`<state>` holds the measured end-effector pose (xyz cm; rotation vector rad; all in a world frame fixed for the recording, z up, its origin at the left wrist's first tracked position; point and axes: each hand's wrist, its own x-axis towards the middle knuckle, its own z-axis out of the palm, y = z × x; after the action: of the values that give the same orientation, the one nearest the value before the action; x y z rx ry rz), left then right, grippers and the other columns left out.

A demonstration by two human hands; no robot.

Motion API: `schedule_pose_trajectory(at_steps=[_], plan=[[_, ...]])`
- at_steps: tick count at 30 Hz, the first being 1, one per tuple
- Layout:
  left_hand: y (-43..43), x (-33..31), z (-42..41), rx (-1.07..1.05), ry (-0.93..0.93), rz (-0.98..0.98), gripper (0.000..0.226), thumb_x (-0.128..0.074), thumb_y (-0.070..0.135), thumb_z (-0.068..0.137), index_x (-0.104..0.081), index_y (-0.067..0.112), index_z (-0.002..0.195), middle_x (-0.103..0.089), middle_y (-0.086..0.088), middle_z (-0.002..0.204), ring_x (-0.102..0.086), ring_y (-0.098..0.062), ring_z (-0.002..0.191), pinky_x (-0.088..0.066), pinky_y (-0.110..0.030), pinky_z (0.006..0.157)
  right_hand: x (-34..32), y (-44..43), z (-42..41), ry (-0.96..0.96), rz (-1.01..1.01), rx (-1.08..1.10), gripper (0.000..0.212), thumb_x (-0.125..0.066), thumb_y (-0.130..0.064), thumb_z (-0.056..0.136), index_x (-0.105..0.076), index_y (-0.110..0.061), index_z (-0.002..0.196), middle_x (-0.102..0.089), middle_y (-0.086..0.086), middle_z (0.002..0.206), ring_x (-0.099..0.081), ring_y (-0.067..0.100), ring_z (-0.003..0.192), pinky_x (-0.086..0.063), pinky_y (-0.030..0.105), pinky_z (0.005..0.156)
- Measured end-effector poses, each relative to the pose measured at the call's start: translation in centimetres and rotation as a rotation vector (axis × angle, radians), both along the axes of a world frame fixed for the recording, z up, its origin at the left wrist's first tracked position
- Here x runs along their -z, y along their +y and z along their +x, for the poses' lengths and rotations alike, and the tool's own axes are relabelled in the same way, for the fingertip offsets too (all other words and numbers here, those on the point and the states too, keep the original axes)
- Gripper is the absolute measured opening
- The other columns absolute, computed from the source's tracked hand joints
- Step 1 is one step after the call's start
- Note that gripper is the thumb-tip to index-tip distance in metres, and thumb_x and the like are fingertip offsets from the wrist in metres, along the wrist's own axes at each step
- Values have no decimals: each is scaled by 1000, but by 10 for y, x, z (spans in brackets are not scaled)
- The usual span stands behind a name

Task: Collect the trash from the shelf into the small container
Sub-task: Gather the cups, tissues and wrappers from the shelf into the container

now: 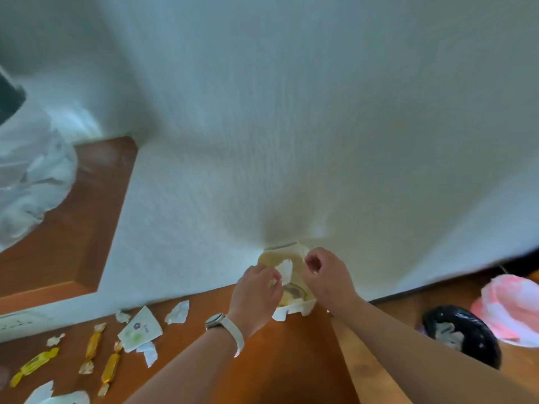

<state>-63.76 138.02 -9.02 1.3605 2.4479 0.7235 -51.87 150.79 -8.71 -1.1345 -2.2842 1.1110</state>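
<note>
On a brown wooden shelf (pixel 277 368), hard against a white wall (pixel 291 141): a small white container (pixel 294 309), open on top, with something pale and crumpled inside. Over its opening, a left hand (pixel 256 290), pinching a white paper scrap (pixel 284 271) between thumb and fingertips. On that wrist, a watch (pixel 215 322) with a white strap. At the container's far right rim, a right hand (pixel 326 275), fingers curled in, thumb and forefinger close together. Impossible to tell whether pinching anything or only touching the rim. Both forearms reaching in from the near edge.

Left of the container, strewn along the shelf: a torn white piece (pixel 178 312) nearest it, then a folded paper with a small flower print (pixel 140 330). Just near of that, a smaller white strip (pixel 150 352). By the wall, a tiny crumpled bit (pixel 122 316). Farther left, three yellow sweet wrappers (pixel 93 345) with twisted ends, well apart from the container. In the near left corner, more white paper (pixel 43 392), partly cut off.

Far left, a crinkled clear plastic bag (pixel 29 176). To the right and lower down, a round bin (pixel 463 336) lined with a black bag, white paper inside. Just beside it, something pink and white (pixel 513 307), too blurred to name.
</note>
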Motion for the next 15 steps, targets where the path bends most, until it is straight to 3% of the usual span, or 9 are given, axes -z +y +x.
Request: schedule_pose_trajectory(at_steps=[8, 12, 15], plan=[[7, 8, 10, 9, 51, -36, 17, -55, 33, 94, -65, 26, 106, -59, 13, 110, -49, -8, 100, -32, -21, 87, 18, 10, 14, -50, -34, -110, 6, -63, -17, 82, -60, -18, 87, -60, -3, 82, -58, 12, 77, -51, 27, 73], [-7, 10, 9, -38, 26, -4, 20, -57, 36, 93, -63, 28, 111, -57, 15, 115, -49, -7, 107, -36, -23, 95, 8, 15, 12, -17, 53, -216, 5, -61, -21, 83, -57, -19, 85, -56, -6, 79, -53, 9, 73, -46, 24, 67], [-28, 5, 4, -121, 11, -14, 29, -54, 39, 94, -58, 28, 121, -51, 14, 126, -45, -8, 118, -35, -25, 103, 1, 8, 0, -71, 209, -441, 25, -47, -36, 84, -59, -16, 92, -56, -5, 85, -49, 12, 75, -45, 29, 68]])
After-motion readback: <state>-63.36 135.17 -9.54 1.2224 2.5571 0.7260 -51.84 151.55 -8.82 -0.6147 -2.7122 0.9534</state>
